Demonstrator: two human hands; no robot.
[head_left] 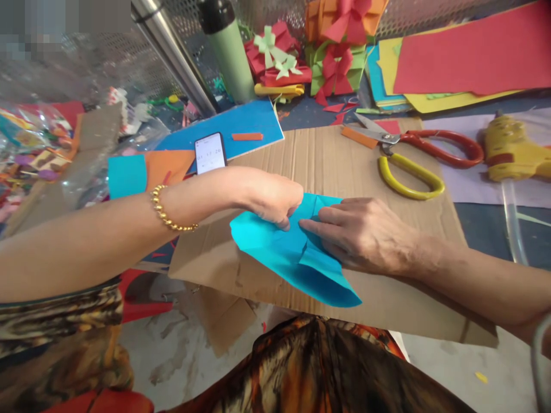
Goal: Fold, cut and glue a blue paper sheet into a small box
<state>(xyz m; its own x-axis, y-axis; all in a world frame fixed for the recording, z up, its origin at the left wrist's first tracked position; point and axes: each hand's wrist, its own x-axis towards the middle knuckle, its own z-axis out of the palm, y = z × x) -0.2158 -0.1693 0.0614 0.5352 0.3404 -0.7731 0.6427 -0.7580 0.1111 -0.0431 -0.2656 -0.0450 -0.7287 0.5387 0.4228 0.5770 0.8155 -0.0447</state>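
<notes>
A sheet of bright blue paper (pixel 275 244), creased and partly folded, lies on a piece of brown cardboard (pixel 206 244). Its near edge curls up off the board. My left hand (pixel 273 195), below a gold bead bracelet (pixel 160 207), is closed with the fingers curled down at the paper's far left part. Across the right part of the sheet rests my right hand (pixel 365 232), its fingers stretched out and the index fingertip near a crease. The palm sides of both hands are hidden.
Scissors (pixel 402 137) with red and yellow handles lie behind my right hand. A yellow glue gun (pixel 510 146) is at the right. Beyond stand a green bottle (pixel 232 63), a phone (pixel 210 153), folded paper boxes with bows (pixel 338 69) and stacked coloured sheets (pixel 469 57).
</notes>
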